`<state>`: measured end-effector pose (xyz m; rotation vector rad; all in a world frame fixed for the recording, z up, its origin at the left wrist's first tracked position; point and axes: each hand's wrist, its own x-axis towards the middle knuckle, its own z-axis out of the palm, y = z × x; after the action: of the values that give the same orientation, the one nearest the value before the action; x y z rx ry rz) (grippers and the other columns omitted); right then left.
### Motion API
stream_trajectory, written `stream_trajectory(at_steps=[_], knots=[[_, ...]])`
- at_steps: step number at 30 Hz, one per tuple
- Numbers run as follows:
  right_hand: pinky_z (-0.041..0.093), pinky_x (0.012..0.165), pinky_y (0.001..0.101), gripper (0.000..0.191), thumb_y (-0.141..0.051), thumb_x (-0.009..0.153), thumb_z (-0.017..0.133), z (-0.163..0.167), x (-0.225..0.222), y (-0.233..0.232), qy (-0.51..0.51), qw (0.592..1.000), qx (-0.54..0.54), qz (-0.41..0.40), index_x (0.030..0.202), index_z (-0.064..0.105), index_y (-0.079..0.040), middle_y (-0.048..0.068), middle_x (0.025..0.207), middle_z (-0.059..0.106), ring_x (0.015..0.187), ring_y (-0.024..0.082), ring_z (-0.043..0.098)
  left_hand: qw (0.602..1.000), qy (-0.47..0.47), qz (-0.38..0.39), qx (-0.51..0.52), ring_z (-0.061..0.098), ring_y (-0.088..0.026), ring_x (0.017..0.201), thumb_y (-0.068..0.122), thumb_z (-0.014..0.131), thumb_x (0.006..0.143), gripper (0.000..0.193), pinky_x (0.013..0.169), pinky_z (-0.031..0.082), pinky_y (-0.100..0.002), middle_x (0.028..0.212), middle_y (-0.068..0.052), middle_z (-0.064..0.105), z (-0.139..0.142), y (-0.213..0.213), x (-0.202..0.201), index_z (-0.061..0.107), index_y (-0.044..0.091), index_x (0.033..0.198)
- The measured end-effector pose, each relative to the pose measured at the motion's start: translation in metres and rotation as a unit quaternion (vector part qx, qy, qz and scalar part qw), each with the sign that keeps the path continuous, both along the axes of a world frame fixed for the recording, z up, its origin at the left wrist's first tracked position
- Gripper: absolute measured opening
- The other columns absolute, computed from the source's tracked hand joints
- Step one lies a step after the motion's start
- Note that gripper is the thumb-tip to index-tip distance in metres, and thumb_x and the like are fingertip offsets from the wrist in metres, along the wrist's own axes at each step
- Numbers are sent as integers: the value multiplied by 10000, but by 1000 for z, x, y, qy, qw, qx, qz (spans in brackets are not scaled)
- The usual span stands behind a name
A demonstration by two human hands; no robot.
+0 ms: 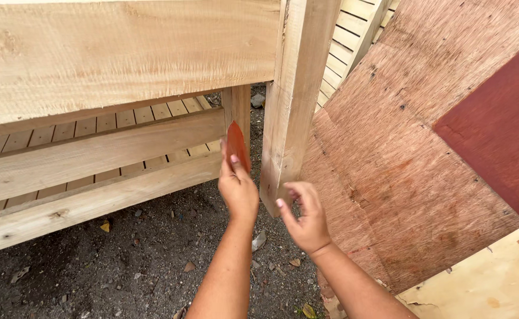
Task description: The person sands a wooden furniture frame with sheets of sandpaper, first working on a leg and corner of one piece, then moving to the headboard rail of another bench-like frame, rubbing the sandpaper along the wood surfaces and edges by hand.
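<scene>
Sanding the leg of a bare timber frame, much wood not yet touched

The left hand [237, 188] pinches a small reddish-brown sheet of sandpaper [238, 145] against the narrow rear upright post [236, 106]; the right hand [304, 214], fingers loosely curled and holding nothing, rests at the foot of the thick pale wooden corner post [295, 88]. Judging by the rough saw marks on the broad top plank [123, 53], most surfaces seem unsmoothed.
</scene>
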<state>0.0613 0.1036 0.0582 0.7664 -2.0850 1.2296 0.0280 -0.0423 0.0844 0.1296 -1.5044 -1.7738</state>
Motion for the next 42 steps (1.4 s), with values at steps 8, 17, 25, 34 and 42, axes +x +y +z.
stream_trajectory(at_steps=[8,17,25,34,42], knots=[[403,1136,369,713,-432,994,615,63,-83,5,-206,951,-205,109,1551,300,-117,122,1521,429,1394,208,442,971,89,66,-213,340,-389,1531,176,390,1112,473,1242,269,-457,1606,-242,419,4,73,32,406,-11,1546],[521,1016,362,542,-335,1006,552,76,-95,1,-304,883,-230,274,1494,427,-137,62,1400,604,1239,169,596,990,60,74,-102,498,-343,1449,261,384,1102,456,1193,391,-401,1507,-203,556,111,73,4,564,-6,1426],[537,993,336,481,-313,1045,459,76,-95,15,-348,865,-237,271,1513,411,-212,50,1434,573,1241,165,598,985,58,104,-122,469,-345,1469,207,388,1113,430,1214,364,-407,1531,-201,528,122,93,21,539,-13,1450],[533,970,340,536,-447,1050,402,81,-92,17,-379,848,-258,266,1543,376,-237,69,1434,563,1231,186,596,982,65,80,-160,404,-346,1500,160,407,1094,458,1219,344,-403,1594,-195,459,111,97,23,453,57,1538],[542,967,350,637,-569,1007,361,92,-78,6,-417,845,-262,210,1555,309,-249,88,1454,522,1256,205,580,975,76,82,-193,348,-350,1551,218,375,1123,469,1264,294,-430,1617,-174,454,107,90,17,412,102,1577]])
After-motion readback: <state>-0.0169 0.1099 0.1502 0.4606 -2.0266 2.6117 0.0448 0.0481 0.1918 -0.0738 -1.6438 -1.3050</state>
